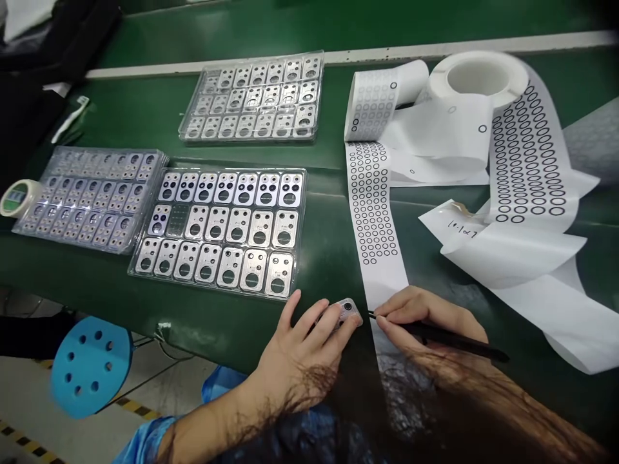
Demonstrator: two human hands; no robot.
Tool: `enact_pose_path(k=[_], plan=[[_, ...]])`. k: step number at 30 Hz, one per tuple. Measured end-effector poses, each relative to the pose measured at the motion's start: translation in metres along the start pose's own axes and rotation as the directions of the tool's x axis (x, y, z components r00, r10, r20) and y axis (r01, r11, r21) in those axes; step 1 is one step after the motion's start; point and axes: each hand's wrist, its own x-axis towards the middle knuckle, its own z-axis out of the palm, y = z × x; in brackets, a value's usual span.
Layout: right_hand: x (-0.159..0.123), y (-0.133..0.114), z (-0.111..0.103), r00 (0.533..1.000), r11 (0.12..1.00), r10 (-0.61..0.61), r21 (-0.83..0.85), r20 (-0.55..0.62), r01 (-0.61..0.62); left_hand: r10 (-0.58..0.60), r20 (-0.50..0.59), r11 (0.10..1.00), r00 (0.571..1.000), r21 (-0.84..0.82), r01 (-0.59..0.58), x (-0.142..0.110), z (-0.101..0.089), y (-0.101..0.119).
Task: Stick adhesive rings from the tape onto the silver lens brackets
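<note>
Under the fingers of my left hand [309, 348] is a small silvery plate with round holes [349, 309], held against the green table; the fingers hide much of it. My right hand [425, 316] pinches black tweezers [454, 340], their tips pointing left, just short of the plate. Beneath the right hand runs a white strip of ring stickers [374, 206], its printed black rings ending above the fingers. Left of the hands lies a clear tray of similar plates [213, 283], with one pocket in its middle row bare. Hair covers part of both forearms.
Two more trays of plates, a stacked left one [97, 200] and a rear one [251, 96], lie on the table. At right stand a big sticker roll [478, 71] and loose white backing paper [522, 258]. A tape roll [19, 198] sits far left, above a blue stool [91, 367].
</note>
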Motion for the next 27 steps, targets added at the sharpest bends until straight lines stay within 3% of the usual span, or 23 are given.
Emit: enact_pose_path(k=[12,16,21,24,27], plan=[[0.005,0.004,-0.001,0.987,0.999,-0.010,0.051,-0.158,0.018,-0.018,-0.132,0.998,0.991,-0.057,0.011,0.005,-0.002,-0.002],[0.009,0.000,-0.002,0.982,0.998,-0.013,0.053,-0.187,0.024,0.008,-0.130,0.998,0.991,0.061,0.000,0.004,0.002,-0.004],[0.008,-0.002,-0.001,0.982,0.999,-0.005,0.049,-0.189,0.015,0.077,-0.203,0.981,0.976,0.190,-0.038,0.008,0.007,-0.005],[0.006,0.001,0.000,0.979,0.998,0.038,0.051,-0.202,-0.028,-0.016,-0.139,0.997,0.990,-0.075,0.005,0.009,0.006,-0.012],[0.007,0.007,0.003,0.976,0.986,0.100,0.147,-0.193,-0.072,-0.218,-0.078,0.899,0.973,-0.403,0.169,0.009,-0.005,-0.027]])
